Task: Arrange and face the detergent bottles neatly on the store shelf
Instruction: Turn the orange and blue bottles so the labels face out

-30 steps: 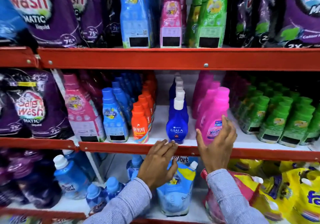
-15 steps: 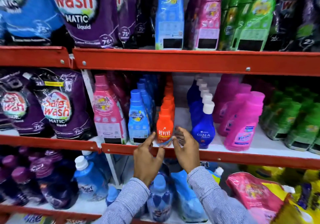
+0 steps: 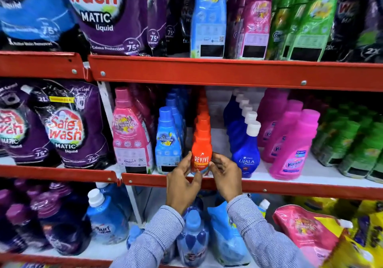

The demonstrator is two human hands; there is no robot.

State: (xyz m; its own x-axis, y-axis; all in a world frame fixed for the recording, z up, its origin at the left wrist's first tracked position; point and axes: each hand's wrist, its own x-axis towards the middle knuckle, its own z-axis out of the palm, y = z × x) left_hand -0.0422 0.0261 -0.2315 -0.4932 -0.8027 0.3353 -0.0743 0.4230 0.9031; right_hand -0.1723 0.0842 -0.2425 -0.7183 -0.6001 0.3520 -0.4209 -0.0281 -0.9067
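Head view: the left hand (image 3: 182, 187) and the right hand (image 3: 224, 176) are cupping the front orange Revive bottle (image 3: 201, 153) from either side, the fingers (image 3: 189, 160) of the left hand curling against its left flank and those of the right hand pressing its right flank, so that the bottle is being pinched between the two hands. The bottle is standing upright at the front lip of the middle shelf (image 3: 290, 188), its label facing outward, at the head of a single file of orange bottles (image 3: 202, 110) running back toward the rear. To do the step well, the bottle is probably best turned only slightly and slid until its base is sitting just behind the red shelf edge, square with the file behind it; light, even pressure low on the body is likely keeping it from tipping. On the left, the light-blue bottle (image 3: 167, 143) is standing just beside the orange one, leaving very little room; on the right, a wider strip of bare white shelf is lying between it and the dark-blue Ujala bottle (image 3: 245, 155), so any sideways correction is safer in that direction. The upper shelf rail (image 3: 228, 72) is hanging well above the caps, leaving open height. Pouches and bottles on the lower shelf are sitting beneath the striped sleeves (image 3: 157, 236), close to the forearms.
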